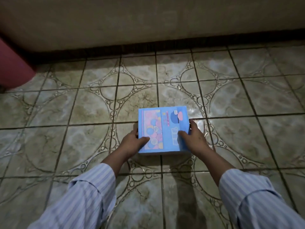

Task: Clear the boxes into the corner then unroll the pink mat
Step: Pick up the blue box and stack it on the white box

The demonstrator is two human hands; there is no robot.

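The blue box [163, 129] is in the middle of the tiled floor [66, 113]. The left hand [132, 142] and right hand [192, 138] close their grip on its two sides, thumbs on top. Best is to keep it level and press evenly while moving it to the corner; the pink mat [13, 68] waits far left.

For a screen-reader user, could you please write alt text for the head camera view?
Two hands, left hand and right hand, grip the sides of a blue box over a patterned tile floor. Striped sleeves show below; a pink mat sits at far left by the wall.
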